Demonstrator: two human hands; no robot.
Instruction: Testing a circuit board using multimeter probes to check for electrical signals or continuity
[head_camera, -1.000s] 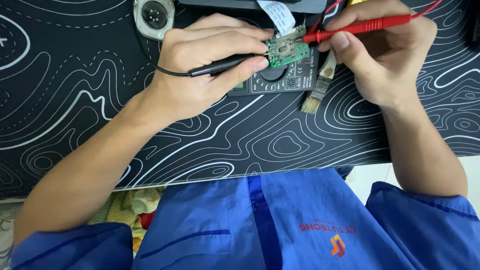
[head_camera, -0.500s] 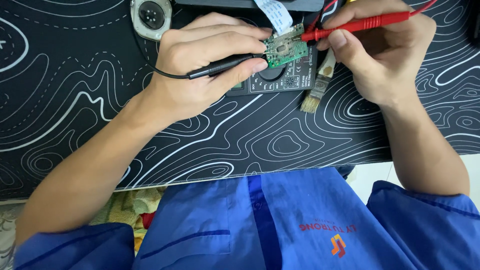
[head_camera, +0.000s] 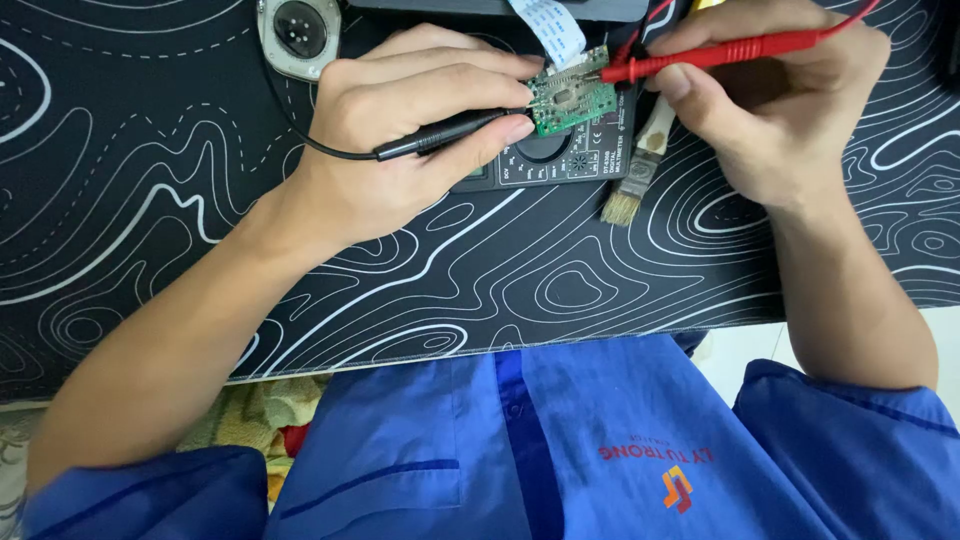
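My left hand (head_camera: 400, 130) grips a black test probe (head_camera: 450, 132) like a pen, its tip resting on the left edge of a small green circuit board (head_camera: 572, 100). My right hand (head_camera: 780, 110) holds a red test probe (head_camera: 720, 55), and its tip touches the board's upper right side. The board lies on top of a black multimeter (head_camera: 560, 160) with a round dial. A white flat ribbon cable (head_camera: 548, 22) runs up from the board.
Everything sits on a black desk mat (head_camera: 150, 220) with white contour lines. A round grey smartwatch body (head_camera: 299, 30) lies at the top left. A small brush (head_camera: 636, 175) lies just right of the multimeter. Blue work clothing fills the bottom of the view.
Both hands and probes hold almost the same spots on the board; the view has shifted only slightly.
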